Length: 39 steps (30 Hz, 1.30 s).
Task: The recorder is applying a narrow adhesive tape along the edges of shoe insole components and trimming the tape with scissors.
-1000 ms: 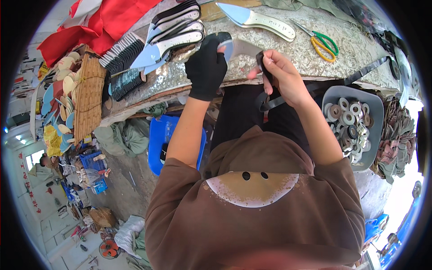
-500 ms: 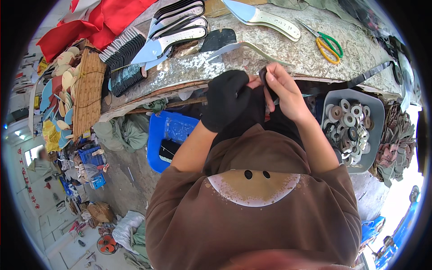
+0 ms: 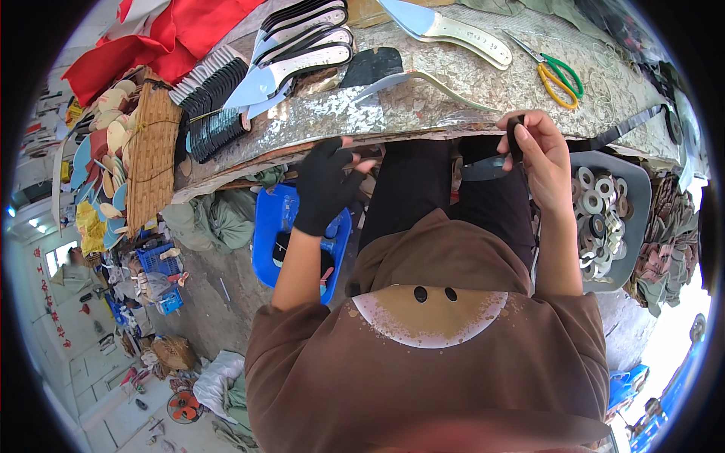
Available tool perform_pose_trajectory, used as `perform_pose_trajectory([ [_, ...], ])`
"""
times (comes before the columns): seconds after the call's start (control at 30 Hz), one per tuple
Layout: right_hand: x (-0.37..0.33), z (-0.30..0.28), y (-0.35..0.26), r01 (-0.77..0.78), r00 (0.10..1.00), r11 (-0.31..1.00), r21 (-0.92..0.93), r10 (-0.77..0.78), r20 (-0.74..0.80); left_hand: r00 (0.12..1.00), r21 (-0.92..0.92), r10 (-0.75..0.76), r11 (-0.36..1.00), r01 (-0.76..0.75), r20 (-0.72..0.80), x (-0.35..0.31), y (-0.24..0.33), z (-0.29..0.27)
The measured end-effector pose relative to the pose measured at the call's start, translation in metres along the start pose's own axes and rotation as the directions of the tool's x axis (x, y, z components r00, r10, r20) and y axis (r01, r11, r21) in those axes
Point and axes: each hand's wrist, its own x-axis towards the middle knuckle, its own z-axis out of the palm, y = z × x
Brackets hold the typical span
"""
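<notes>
Seen from the head camera, a silvery, worn desk (image 3: 423, 106) curves across the top of the view, above the lap of a person in a brown top.

On the person's right, the bare right hand (image 3: 540, 155) is raised at the desk's front edge. Its grip is pressed together, pinching the top end of a black strap (image 3: 515, 134) between thumb and fingers. A dark strip runs on from there along the desk edge to the right. The forearm rises straight up from the lower part of the view.

On the left, the left hand (image 3: 325, 185) wears a black glove. Its fingers are loosely spread and hold nothing. It hovers just below the desk edge, above a blue crate (image 3: 276, 234) on the floor, well apart from the strap.

On the desk lie several knife-like metal blades (image 3: 302, 53), a stack of black pieces (image 3: 208, 109), and green-and-yellow scissors (image 3: 557, 75). A grey tray (image 3: 634, 219) of metal rings sits just right of the right forearm. A woven basket (image 3: 151, 151) stands at the desk's left end, with red cloth (image 3: 166, 38) beyond it.
</notes>
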Motion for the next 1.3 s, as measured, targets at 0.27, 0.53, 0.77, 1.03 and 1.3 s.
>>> perform_pose_trajectory([
  [0.27, 0.058, 0.042, -0.029, 0.079, 0.994, 0.965, -0.249, -0.058, 0.093, 0.911, 0.041, 0.129, 0.992, -0.123, -0.392, 0.110, 0.000, 0.051],
  [0.53, 0.142, 0.036, -0.012, 0.306, 0.896, 0.771, -0.558, -0.035, 0.443, 0.981, -0.044, -0.038, 0.999, 0.030, -0.189, 0.118, 0.006, 0.054],
  [0.77, 0.180, 0.052, 0.016, 0.348, 0.804, 0.665, -0.661, 0.151, 0.576, 0.983, -0.286, -0.146, 0.952, 0.108, -0.113, 0.117, 0.002, 0.055],
  [1.03, 0.179, 0.056, 0.030, 0.432, 0.782, 0.599, -0.674, 0.123, 0.611, 0.989, -0.231, -0.126, 0.967, 0.106, -0.076, 0.118, 0.003, 0.054],
  [1.3, 0.177, 0.032, 0.013, 0.254, 0.834, 0.642, -0.724, 0.234, 0.500, 0.951, -0.199, 0.017, 0.976, -0.082, -0.310, 0.105, 0.000, 0.074],
])
